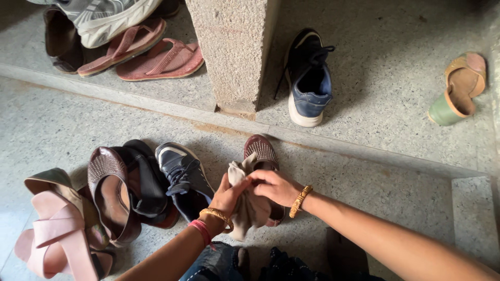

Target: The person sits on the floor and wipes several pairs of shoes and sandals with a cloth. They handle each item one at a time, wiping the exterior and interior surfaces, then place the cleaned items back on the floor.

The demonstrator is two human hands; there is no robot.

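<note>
far left of the grip: pink sandals (57, 237), brown flat (110, 195), navy sneaker (183, 177) wait on the floor | left hand (225, 196) and right hand (275, 186), each grip clamped on beige cloth (249, 205) | cloth pressed against maroon shoe (263, 153), wiping apparently mid-way | beyond: blue sneaker (308, 78), green shoe (458, 88) on the step.

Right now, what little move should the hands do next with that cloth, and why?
Probably press the beige cloth down onto the maroon shoe beneath it. Both the left hand and right hand already hold the cloth bunched just over that shoe.
</note>
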